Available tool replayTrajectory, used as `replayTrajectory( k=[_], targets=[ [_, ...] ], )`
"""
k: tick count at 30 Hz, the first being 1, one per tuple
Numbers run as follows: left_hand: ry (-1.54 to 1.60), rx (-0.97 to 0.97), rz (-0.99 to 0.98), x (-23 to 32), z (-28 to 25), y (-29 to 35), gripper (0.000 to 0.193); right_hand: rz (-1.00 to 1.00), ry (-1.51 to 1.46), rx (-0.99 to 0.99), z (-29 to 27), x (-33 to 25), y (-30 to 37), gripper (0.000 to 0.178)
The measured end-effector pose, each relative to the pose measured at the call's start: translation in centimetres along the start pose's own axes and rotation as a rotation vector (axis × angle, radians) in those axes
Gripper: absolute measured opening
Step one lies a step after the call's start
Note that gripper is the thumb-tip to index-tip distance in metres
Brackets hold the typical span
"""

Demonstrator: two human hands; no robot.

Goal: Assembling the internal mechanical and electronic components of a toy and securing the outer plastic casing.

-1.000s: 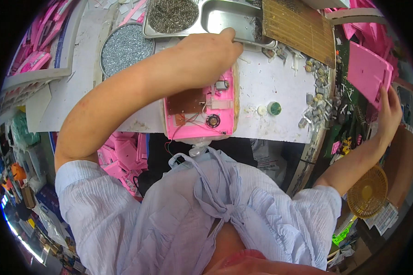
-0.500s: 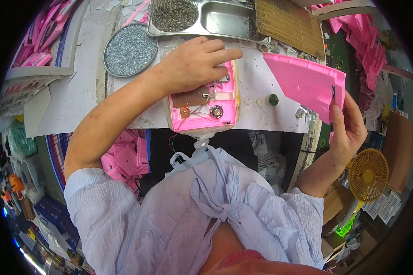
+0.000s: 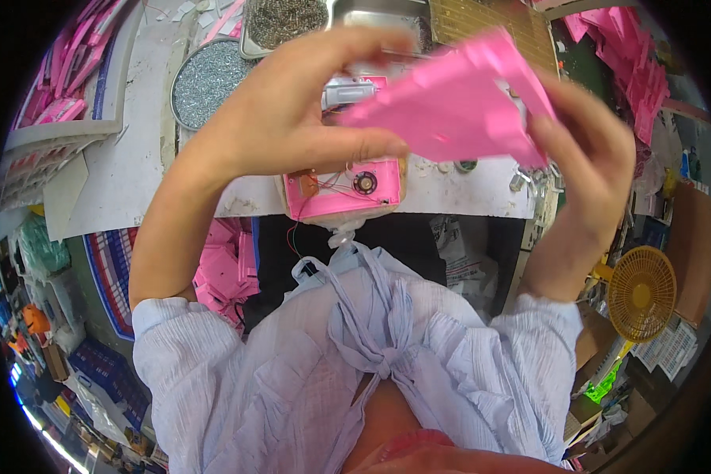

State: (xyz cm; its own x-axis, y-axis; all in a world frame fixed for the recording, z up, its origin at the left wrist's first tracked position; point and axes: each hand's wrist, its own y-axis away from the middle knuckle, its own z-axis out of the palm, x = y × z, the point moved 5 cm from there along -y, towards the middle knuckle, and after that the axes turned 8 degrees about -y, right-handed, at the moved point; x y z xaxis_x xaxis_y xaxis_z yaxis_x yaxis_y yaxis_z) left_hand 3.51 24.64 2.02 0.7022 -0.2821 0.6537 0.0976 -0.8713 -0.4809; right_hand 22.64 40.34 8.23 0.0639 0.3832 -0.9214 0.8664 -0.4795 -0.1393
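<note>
A pink plastic panel [image 3: 450, 110], blurred by motion, is raised over the table, gripped at its right edge by my right hand [image 3: 588, 158]. My left hand [image 3: 292, 107] is spread wide at the panel's left end, thumb below and fingers above; whether the thumb touches the panel is unclear. Beneath them sits a pink plastic housing [image 3: 344, 207] on a plastic-wrapped pad. Its lower part shows a small round speaker [image 3: 365, 182], thin red wires and a brown piece. My left hand and the panel hide most of the rest.
A round dish of small metal screws [image 3: 211, 85] stands left of the housing. Behind is a steel compartment tray [image 3: 286, 22] with more small parts, beside a brown cardboard sheet [image 3: 494, 24]. Pink pieces are piled at both sides. A yellow fan [image 3: 641, 294] is at right.
My right hand has brought the pink panel left and up, over the housing. My left hand has lifted off the housing and spread open beside the panel.
</note>
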Motion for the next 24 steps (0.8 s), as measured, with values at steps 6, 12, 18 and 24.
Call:
replayTrajectory(
  k=[6, 12, 18, 24],
  targets=[
    [0.665, 0.215, -0.619, -1.6, -1.8, 4.0, 0.04, -0.231, -0.17, 0.102, 3.9, 6.2, -2.6, 0.059],
    [0.015, 0.207, -0.616, -1.0, 1.5, 8.1, 0.072, 0.324, -0.248, -0.066, 10.5, 9.3, 5.3, 0.076],
    [-0.316, 0.04, -0.571, -1.4, 3.2, 9.8, 0.076, 0.248, 0.028, -0.077, 11.7, 11.1, 8.0, 0.069],
    [-0.204, 0.073, -0.693, -1.3, 3.1, 11.0, 0.074, 0.179, 0.034, -0.179, 11.4, 11.9, 5.7, 0.064]
  ],
)
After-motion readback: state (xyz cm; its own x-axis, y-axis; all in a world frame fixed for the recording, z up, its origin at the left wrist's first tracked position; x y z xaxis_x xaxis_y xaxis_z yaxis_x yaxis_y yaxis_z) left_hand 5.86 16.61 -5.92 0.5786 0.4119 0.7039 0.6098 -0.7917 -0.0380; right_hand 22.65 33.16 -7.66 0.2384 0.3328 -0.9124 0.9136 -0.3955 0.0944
